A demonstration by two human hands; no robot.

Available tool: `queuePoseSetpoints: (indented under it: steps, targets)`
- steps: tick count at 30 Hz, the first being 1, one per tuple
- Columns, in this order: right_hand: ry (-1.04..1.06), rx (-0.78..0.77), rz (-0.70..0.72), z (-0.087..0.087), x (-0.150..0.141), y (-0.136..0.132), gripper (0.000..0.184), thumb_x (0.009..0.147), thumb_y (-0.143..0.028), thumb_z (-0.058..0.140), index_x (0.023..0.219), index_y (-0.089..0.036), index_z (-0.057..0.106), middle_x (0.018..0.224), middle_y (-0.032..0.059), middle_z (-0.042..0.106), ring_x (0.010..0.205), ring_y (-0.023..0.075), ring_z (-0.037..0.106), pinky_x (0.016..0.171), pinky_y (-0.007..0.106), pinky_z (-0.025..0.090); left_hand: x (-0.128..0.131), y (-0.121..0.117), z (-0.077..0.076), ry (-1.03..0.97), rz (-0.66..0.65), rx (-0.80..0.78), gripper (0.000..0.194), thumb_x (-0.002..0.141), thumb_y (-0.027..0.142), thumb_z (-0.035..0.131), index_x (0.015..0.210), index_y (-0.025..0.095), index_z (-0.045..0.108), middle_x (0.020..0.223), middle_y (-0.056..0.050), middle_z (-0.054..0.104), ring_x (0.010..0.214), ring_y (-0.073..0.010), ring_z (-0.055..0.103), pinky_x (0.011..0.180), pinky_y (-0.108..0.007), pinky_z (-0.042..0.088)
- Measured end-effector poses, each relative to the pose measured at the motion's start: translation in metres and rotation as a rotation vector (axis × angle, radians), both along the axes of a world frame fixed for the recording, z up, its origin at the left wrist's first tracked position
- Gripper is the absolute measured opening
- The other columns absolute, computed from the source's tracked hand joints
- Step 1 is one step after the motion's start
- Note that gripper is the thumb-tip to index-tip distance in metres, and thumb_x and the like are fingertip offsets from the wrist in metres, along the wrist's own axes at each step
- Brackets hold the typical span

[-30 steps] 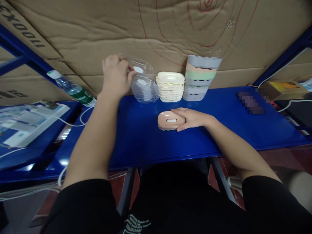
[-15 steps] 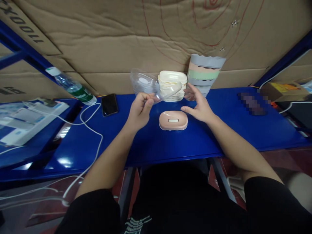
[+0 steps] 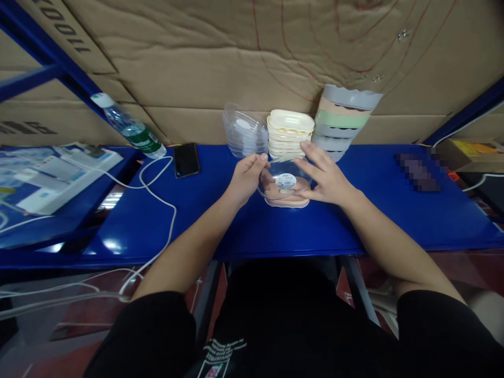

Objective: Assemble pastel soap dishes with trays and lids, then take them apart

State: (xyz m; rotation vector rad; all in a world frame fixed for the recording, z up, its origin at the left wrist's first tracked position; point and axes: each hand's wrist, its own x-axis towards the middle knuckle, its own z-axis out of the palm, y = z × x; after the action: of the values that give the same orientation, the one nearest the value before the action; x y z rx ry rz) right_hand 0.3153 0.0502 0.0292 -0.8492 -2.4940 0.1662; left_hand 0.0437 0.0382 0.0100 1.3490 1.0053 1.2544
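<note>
The left hand (image 3: pixel 248 179) pinches the left edge of a clear lid (image 3: pixel 286 181); the right hand (image 3: pixel 329 180), equally near, spreads fingers at its right edge, grip unclear. The lid's long axis runs hand to hand, above the pink dish (image 3: pixel 286 202), which lies between them

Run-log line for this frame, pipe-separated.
left hand: holding clear bowl by rim | right hand: fingers spread at bowl's right edge, contact unclear | pink container: on blue table, partly behind bowl
</note>
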Motion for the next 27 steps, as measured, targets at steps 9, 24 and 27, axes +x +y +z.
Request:
queuePoseSetpoints:
  steps: [9, 24, 27]
  targets:
    - [0.136, -0.121, -0.013, -0.012, 0.003, 0.004, 0.114, 0.081, -0.082, 0.081, 0.176, -0.033, 0.04, 0.155, 0.0158, 0.052, 0.148, 0.0448, 0.051, 0.129, 0.066, 0.042, -0.02, 0.009, -0.012, 0.276, -0.116, 0.247, 0.081, 0.081, 0.076, 0.086, 0.142, 0.026, 0.069, 0.148, -0.016, 0.071, 0.097, -0.0222, 0.077, 0.083, -0.039, 0.066]
    - [-0.075, -0.293, -0.02, -0.018, 0.008, 0.008, 0.129, 0.069, -0.088, 0.085, 0.174, -0.025, 0.044, 0.144, 0.0185, 0.055, 0.138, 0.0493, 0.056, 0.122, 0.071, 0.05, -0.031, 0.012, -0.023, 0.848, -0.259, 0.458, 0.109, 0.071, 0.07, 0.095, 0.164, 0.026, 0.056, 0.161, -0.017, 0.062, 0.149, -0.0426, 0.059, 0.129, -0.061, 0.045]
    - [-0.117, -0.335, -0.025, -0.018, 0.008, 0.008, 0.132, 0.068, -0.09, 0.084, 0.174, -0.023, 0.044, 0.147, 0.0191, 0.055, 0.14, 0.0506, 0.055, 0.123, 0.071, 0.049, -0.032, 0.011, -0.022, 0.876, -0.284, 0.459, 0.102, 0.075, 0.069, 0.092, 0.161, 0.026, 0.059, 0.162, -0.016, 0.062, 0.149, -0.0406, 0.059, 0.13, -0.058, 0.045]
